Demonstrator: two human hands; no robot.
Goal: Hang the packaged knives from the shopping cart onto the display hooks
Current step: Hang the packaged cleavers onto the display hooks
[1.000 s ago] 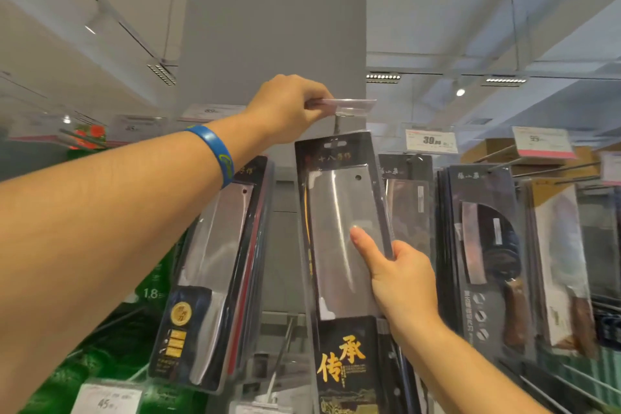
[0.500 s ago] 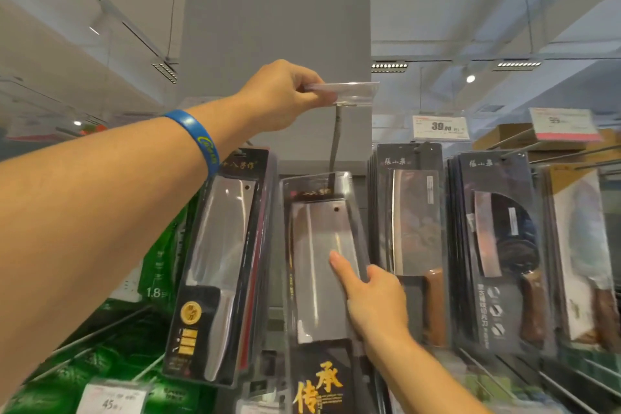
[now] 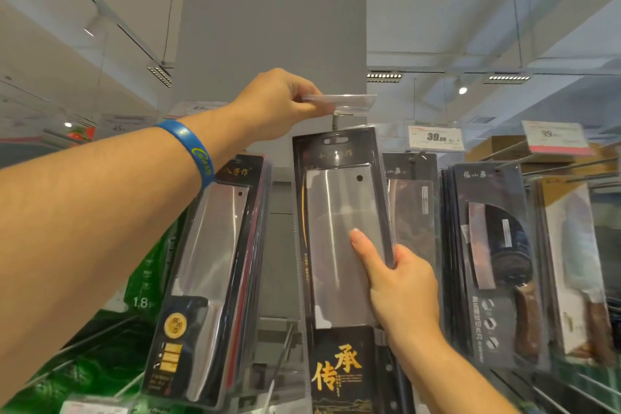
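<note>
A packaged cleaver (image 3: pixel 336 212) in a black card with gold characters is held upright in front of the display. My right hand (image 3: pixel 400 282) grips its right edge at mid height, thumb flat on the clear blister. The pack's hang slot sits just below the tip of the display hook (image 3: pixel 335 121). My left hand (image 3: pixel 285 104), with a blue wristband, pinches the clear price-tag holder (image 3: pixel 349 101) at the end of that hook and holds it tipped up. The shopping cart is out of sight.
More packaged cleavers hang on neighbouring hooks: one pack at the left (image 3: pixel 208 279), one behind at the right (image 3: pixel 411 205), and dark stacks further right (image 3: pixel 487 262). Price tags (image 3: pixel 436 138) sit on hook ends. A grey pillar (image 3: pixel 275 27) rises behind. Green packages (image 3: pixel 100 363) lie at the lower left.
The cleaver pack dropped lower half a second ago and has come back up, its hang slot now just under the hook tip. My left hand stays on the tag holder.
</note>
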